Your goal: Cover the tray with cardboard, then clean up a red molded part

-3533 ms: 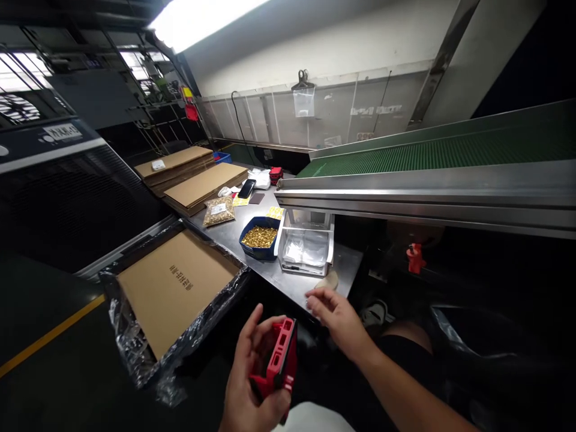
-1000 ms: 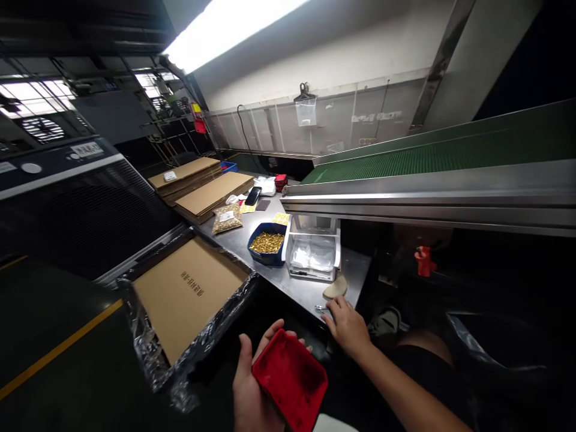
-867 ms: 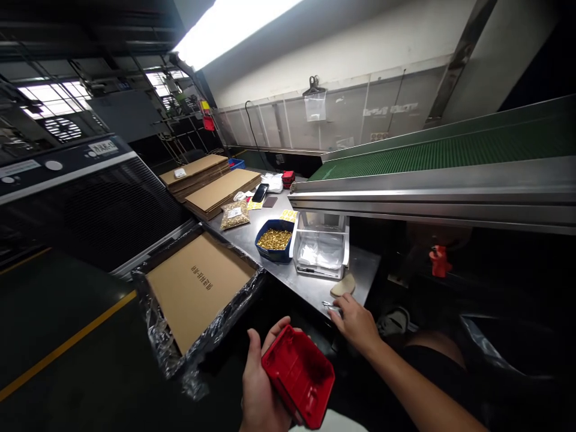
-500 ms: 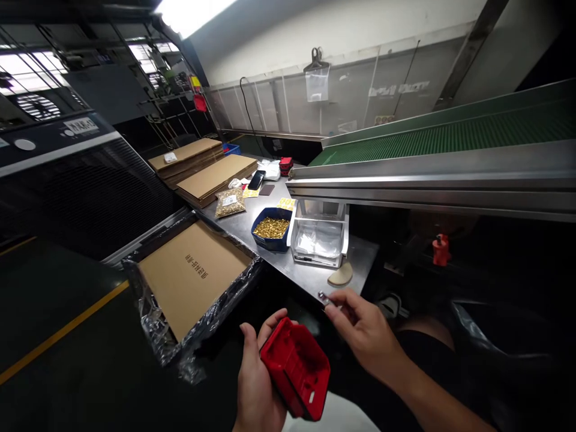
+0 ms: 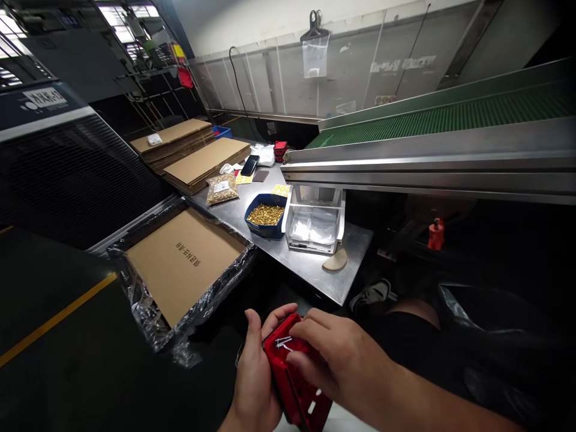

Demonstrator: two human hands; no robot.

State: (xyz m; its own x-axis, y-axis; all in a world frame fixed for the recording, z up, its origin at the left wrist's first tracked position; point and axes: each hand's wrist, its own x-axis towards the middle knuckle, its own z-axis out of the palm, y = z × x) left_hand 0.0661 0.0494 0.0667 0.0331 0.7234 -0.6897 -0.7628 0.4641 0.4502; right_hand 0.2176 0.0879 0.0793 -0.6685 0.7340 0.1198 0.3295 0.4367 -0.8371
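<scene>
In the head view, my left hand [image 5: 256,378] wraps round a red plastic housing [image 5: 281,366], its hollow side facing up. My right hand [image 5: 344,354] reaches over the housing from the right and covers much of its inside. At that hand's thumb and index fingertips, inside the upper end of the housing, is a small shiny metal piece [image 5: 283,342]; its exact kind is too small to make out.
A metal table [image 5: 310,279] carries a blue bin [image 5: 252,230] of brass-coloured small parts, a clear bin [image 5: 310,247] of plastic bags and a tan pad [image 5: 335,261]. Cardboard sheets [image 5: 202,162] lie behind. A plastic-lined box [image 5: 180,258] stands left; a green conveyor [image 5: 405,126] slopes right.
My right hand has moved left and down, bringing the small metal piece from beside the table edge into the red housing. My left hand still holds the housing. The view has shifted slightly.
</scene>
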